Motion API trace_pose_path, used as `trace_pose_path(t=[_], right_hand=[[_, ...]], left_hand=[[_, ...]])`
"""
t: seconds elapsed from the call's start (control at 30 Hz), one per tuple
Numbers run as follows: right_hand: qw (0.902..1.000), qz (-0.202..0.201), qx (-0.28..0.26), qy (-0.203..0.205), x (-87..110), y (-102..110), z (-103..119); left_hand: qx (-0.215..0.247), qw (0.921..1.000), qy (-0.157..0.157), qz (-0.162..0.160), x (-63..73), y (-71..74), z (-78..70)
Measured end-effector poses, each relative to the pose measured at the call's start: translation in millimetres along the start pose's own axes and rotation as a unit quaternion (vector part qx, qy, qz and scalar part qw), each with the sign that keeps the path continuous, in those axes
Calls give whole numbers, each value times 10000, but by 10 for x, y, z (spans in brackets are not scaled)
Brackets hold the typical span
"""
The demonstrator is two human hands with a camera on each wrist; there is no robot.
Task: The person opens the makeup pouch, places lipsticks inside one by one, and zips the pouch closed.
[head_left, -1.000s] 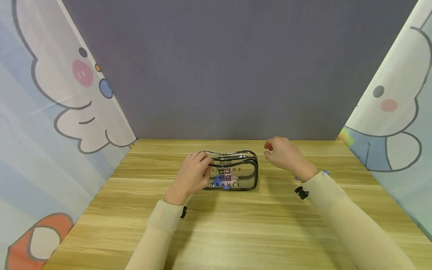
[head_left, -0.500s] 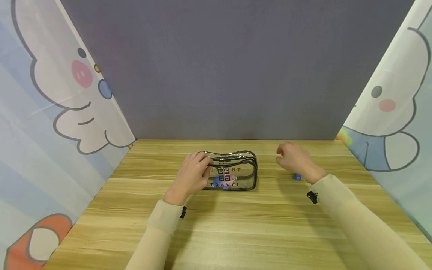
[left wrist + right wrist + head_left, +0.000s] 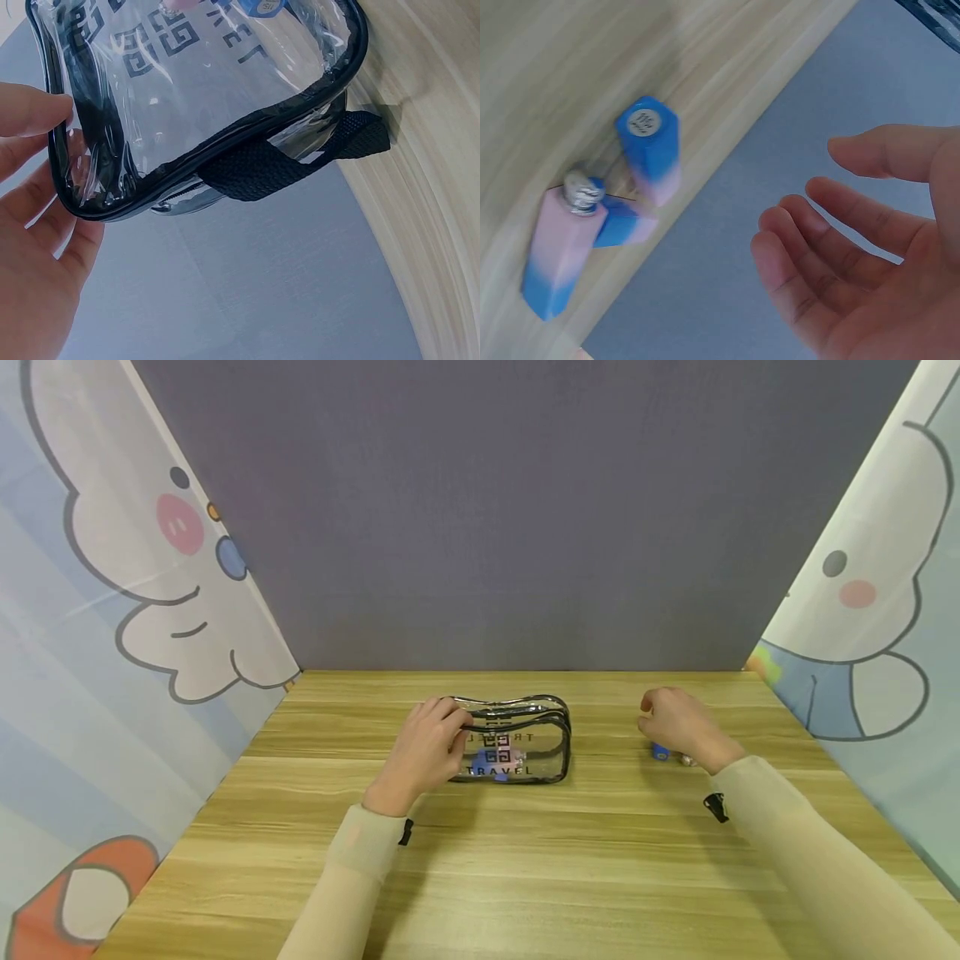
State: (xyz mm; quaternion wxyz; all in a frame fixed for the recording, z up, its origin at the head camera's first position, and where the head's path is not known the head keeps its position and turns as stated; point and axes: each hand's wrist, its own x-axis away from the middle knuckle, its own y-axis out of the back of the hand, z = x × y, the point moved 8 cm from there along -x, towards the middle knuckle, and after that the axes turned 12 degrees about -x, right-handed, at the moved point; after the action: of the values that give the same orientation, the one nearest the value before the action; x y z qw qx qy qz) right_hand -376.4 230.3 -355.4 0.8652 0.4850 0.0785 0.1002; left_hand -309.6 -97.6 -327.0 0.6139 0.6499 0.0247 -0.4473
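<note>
My left hand [image 3: 429, 745] holds the upper left edge of a clear, black-trimmed travel pouch [image 3: 551, 756]. In the left wrist view the thumb lies on one side of that edge and the fingers on the other. Blue and pink items [image 3: 489, 762] show through the pouch's plastic. My right hand [image 3: 678, 722] hovers at the right with loosely bent fingers and nothing in them. Below it on the table are small faceted pink-and-blue tubes: one with a round end label [image 3: 649, 146], one with a silvery tip [image 3: 559, 247], and a third tube [image 3: 621, 223] partly hidden between them.
Everything stands on a wood-grain table [image 3: 480, 868]. A grey panel [image 3: 480, 527] rises along its back edge, and cartoon-printed curtains [image 3: 97, 710] flank both sides. A black strap loop [image 3: 255, 172] sticks out from the pouch's end.
My right hand has moved right, away from the pouch, and slightly lower, to above the tubes. My left hand keeps its hold on the pouch.
</note>
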Motion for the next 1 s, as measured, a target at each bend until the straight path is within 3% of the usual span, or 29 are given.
trace_pose_path(t=[0.57, 1.0], right_hand=[[9990, 175, -70, -413, -35, -127, -384], [9974, 303, -83, -650, -94, -232, -464]], left_hand=[[-18, 10000, -58, -40, 3, -6, -11], [-15, 10000, -28, -35, 2, -2, -9]])
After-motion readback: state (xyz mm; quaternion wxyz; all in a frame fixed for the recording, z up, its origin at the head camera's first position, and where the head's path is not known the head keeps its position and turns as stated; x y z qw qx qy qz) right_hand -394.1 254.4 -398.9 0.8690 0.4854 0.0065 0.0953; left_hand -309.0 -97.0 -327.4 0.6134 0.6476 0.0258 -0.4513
